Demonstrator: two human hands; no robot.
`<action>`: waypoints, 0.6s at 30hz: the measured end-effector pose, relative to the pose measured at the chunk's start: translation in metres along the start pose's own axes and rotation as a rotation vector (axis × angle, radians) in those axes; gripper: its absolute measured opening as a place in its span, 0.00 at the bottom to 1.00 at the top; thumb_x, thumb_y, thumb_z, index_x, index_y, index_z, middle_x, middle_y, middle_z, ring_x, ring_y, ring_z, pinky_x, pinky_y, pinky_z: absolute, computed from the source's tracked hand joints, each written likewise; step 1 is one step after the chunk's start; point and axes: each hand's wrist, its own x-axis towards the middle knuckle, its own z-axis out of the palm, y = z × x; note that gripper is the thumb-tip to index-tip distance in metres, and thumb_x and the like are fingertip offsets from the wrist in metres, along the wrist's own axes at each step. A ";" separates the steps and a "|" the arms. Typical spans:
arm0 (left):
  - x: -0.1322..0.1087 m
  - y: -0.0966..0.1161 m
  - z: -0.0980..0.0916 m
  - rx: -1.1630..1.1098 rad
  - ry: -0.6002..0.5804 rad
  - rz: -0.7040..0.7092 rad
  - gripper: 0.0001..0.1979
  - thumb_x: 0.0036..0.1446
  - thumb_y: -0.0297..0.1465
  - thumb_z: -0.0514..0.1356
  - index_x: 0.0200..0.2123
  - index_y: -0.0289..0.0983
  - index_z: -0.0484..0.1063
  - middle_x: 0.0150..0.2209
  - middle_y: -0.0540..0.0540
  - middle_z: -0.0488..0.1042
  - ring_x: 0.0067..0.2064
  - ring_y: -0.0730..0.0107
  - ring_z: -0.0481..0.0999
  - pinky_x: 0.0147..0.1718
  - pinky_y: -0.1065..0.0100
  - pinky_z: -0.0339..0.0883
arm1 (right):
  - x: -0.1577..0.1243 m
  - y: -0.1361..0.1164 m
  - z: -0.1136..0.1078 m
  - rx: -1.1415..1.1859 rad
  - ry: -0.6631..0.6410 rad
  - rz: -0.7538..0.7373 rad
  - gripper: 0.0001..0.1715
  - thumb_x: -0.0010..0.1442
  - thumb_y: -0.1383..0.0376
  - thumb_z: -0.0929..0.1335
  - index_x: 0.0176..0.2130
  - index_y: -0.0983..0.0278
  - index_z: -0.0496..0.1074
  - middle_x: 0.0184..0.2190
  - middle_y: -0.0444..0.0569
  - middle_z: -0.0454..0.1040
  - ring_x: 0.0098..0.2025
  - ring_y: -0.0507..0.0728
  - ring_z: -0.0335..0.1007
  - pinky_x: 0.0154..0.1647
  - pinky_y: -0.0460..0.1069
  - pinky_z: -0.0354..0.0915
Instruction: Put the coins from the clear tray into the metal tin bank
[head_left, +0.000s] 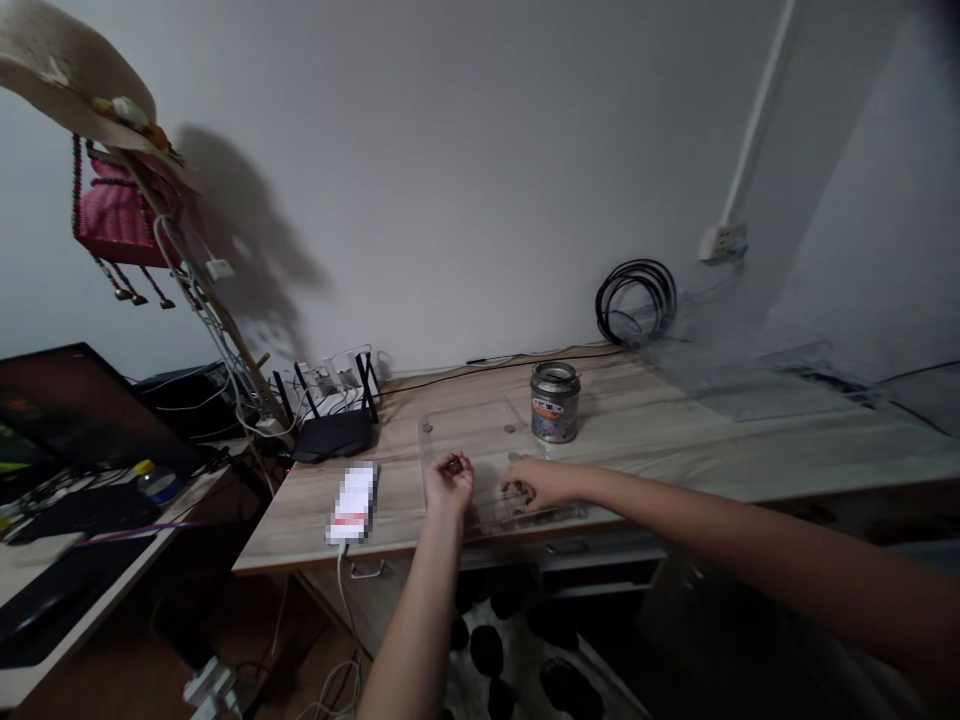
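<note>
My left hand [448, 488] is turned palm up with its fingers curled in. A small dark round piece [454, 466], coin-like in look, shows among those fingers. To its right, my right hand [541, 482] reaches in palm down, fingers bent toward the desktop; whatever they pinch, if anything, is too small to make out. Both hands are over a clear plastic tray or sheet [469, 412], whose edges are faint. Small greyish discs lie near its far side, a left disc [427, 428] and a right disc [510, 429]. A metal tin [555, 403] with a printed label stands just behind my right hand.
A phone [352, 503] on a cable lies left on the wooden desk [637, 460]. Behind it sits a black router [334, 436]. Coiled black cable [636, 302] leans on the wall; clear plastic sheeting [742, 385] lies right. A lower desk holds a laptop [86, 420].
</note>
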 end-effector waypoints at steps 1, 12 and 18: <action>0.000 0.003 0.000 -0.016 0.009 -0.005 0.08 0.44 0.18 0.48 0.20 0.35 0.59 0.21 0.50 0.60 0.23 0.79 0.66 0.22 0.77 0.64 | 0.003 -0.001 0.004 0.017 -0.009 -0.023 0.28 0.40 0.69 0.69 0.45 0.66 0.71 0.34 0.48 0.71 0.31 0.51 0.63 0.32 0.44 0.58; -0.007 0.000 -0.008 0.903 -0.264 -0.001 0.04 0.45 0.27 0.55 0.21 0.33 0.66 0.16 0.55 0.54 0.19 0.80 0.53 0.17 0.77 0.48 | 0.015 0.001 0.006 0.151 -0.200 0.055 0.12 0.39 0.73 0.66 0.28 0.67 0.74 0.20 0.41 0.69 0.23 0.48 0.60 0.24 0.42 0.54; 0.000 0.003 -0.017 1.943 -0.844 0.285 0.12 0.42 0.32 0.60 0.34 0.37 0.73 0.23 0.54 0.66 0.25 0.77 0.61 0.25 0.75 0.54 | 0.010 0.005 0.003 0.169 -0.224 -0.034 0.24 0.38 0.76 0.63 0.36 0.65 0.74 0.23 0.41 0.70 0.25 0.49 0.62 0.25 0.42 0.55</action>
